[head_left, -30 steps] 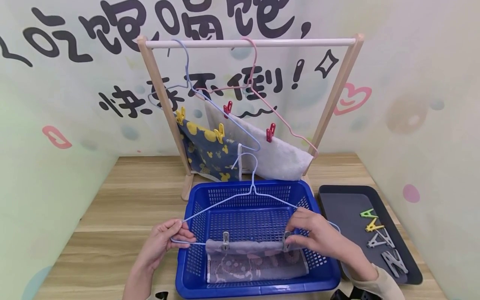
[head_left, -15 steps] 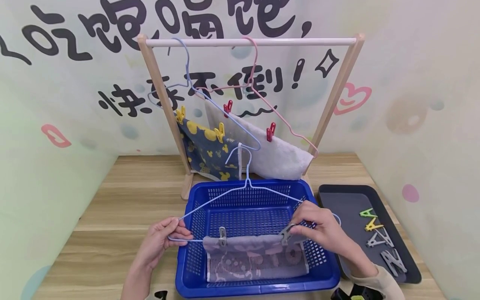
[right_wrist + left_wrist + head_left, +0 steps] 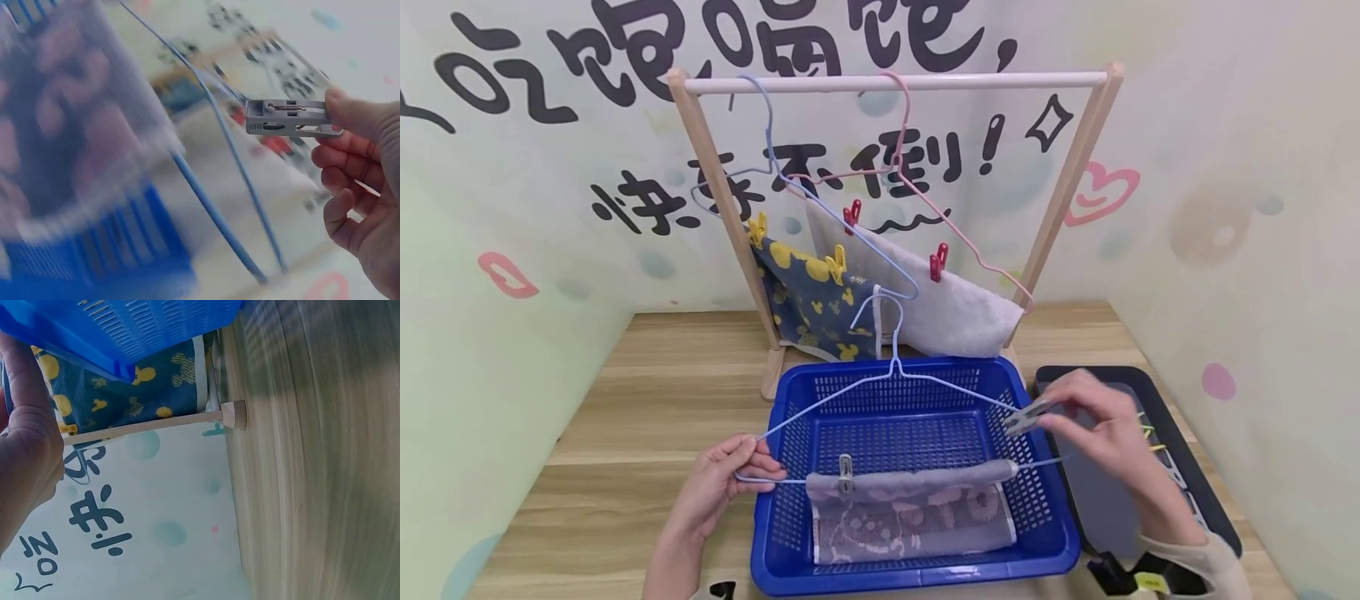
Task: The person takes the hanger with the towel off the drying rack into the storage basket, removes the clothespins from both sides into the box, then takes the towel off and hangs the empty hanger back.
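My left hand (image 3: 730,475) grips the left corner of a light-blue wire hanger (image 3: 827,398) held over a blue basket (image 3: 917,581). A grey patterned towel (image 3: 917,517) is folded over the hanger's lower bar, with a grey clothespin (image 3: 846,473) clipped near its left end. My right hand (image 3: 1105,425) pinches another grey clothespin (image 3: 290,117) by its handles, beside the hanger's right arm and apart from the towel. In the left wrist view, the left hand (image 3: 28,437) shows only in part at the left edge.
Behind the basket stands a wooden rack (image 3: 895,82). On it hang a blue hanger with a navy towel (image 3: 812,300) and yellow clothespins, and a pink hanger with a white towel (image 3: 966,308) and red clothespins. A dark tray (image 3: 1093,500) with several clothespins lies at right.
My right hand has taken the grey clothespin off the towel's right end and moved right with it towards the tray. The hanger rose slightly and shifted left, then stayed put.
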{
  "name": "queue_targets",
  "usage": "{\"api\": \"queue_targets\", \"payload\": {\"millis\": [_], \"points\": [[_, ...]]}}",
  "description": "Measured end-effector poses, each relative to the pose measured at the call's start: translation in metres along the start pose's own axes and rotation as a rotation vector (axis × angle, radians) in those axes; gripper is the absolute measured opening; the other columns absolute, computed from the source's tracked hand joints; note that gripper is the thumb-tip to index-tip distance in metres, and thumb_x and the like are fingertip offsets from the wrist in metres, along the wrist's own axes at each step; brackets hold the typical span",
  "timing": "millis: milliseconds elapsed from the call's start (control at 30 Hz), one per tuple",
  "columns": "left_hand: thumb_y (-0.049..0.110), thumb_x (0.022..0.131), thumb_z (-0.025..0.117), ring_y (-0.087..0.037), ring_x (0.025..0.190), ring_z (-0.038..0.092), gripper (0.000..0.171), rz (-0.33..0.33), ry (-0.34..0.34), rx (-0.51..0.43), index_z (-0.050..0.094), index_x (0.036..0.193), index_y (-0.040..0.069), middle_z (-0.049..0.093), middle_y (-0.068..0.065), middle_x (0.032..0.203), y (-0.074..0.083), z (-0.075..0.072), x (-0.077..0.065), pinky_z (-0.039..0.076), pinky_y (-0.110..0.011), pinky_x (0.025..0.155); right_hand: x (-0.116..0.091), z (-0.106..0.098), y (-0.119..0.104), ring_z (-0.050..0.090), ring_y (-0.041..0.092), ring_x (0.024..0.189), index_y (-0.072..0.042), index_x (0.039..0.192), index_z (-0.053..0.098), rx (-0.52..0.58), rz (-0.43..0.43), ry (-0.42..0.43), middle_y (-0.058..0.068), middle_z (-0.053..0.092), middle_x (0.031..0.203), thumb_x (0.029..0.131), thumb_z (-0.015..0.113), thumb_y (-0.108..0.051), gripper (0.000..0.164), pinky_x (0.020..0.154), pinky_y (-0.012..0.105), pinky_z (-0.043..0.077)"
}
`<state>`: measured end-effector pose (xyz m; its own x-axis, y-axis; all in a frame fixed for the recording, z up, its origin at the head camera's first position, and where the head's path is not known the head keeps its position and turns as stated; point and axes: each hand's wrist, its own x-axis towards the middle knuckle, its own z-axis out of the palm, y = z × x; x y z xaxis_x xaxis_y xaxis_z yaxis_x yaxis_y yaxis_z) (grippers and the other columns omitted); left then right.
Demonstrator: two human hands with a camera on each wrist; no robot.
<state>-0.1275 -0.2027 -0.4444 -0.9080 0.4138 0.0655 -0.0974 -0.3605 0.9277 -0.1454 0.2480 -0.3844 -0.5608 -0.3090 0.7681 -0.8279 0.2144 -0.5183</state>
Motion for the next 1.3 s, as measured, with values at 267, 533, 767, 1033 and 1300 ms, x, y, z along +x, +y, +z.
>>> {"api": "queue_targets", "payload": {"millis": [267, 533, 767, 1033, 1300], "points": [[0.010, 0.103, 0.035, -0.015, 0.082, 0.069, 0.029, -0.005, 0.021, -0.005, 0.063, 0.093, 0.008, 0.071, -0.005, 0.086, 0.001, -0.001, -0.001, 0.055, -0.027, 0.070, -0.032, -0.061, 0.027, 0.054, 0.002, 0.057, 0.002, 0.084, 0.060, -0.278, 0.481, -0.013, -0.009, 0.061, 0.074, 0.070, 0.072, 0.015, 0.023, 0.049, 0.015, 0.045], [0.009, 0.103, 0.034, -0.015, 0.082, 0.069, 0.030, 0.010, 0.004, -0.010, 0.063, 0.094, 0.008, 0.071, -0.004, 0.086, 0.000, -0.001, 0.001, 0.055, -0.027, 0.070, -0.060, -0.072, 0.051, 0.056, 0.011, 0.057, 0.002, 0.090, 0.059, -0.478, 0.866, -0.262, 0.003, 0.064, 0.067, 0.085, 0.070, -0.022, 0.027, 0.049, 0.025, 0.043], [0.009, 0.103, 0.034, -0.016, 0.082, 0.069, 0.031, 0.011, 0.008, -0.015, 0.063, 0.094, 0.008, 0.071, -0.004, 0.086, -0.001, -0.001, 0.000, 0.055, -0.027, 0.070, -0.071, -0.060, 0.075, 0.056, 0.018, 0.059, 0.009, 0.089, 0.059, -0.672, 0.916, -0.393, 0.010, 0.064, 0.070, 0.077, 0.075, -0.023, 0.037, 0.053, 0.036, 0.046], [0.009, 0.102, 0.035, -0.016, 0.081, 0.069, 0.030, 0.014, 0.022, -0.021, 0.063, 0.093, 0.007, 0.071, -0.005, 0.085, -0.001, 0.000, 0.000, 0.055, -0.027, 0.070, -0.083, -0.045, 0.091, 0.053, 0.026, 0.059, 0.004, 0.077, 0.054, -0.753, 0.938, -0.466, 0.013, 0.057, 0.066, 0.068, 0.077, -0.014, 0.031, 0.052, 0.041, 0.044], [0.009, 0.103, 0.034, -0.016, 0.082, 0.069, 0.031, 0.017, 0.015, -0.041, 0.064, 0.093, 0.008, 0.071, -0.005, 0.085, -0.001, 0.000, 0.000, 0.055, -0.027, 0.070, -0.094, -0.040, 0.098, 0.047, 0.021, 0.055, 0.000, 0.071, 0.050, -0.744, 0.937, -0.505, 0.006, 0.051, 0.062, 0.067, 0.082, -0.019, 0.037, 0.049, 0.035, 0.040]]}}
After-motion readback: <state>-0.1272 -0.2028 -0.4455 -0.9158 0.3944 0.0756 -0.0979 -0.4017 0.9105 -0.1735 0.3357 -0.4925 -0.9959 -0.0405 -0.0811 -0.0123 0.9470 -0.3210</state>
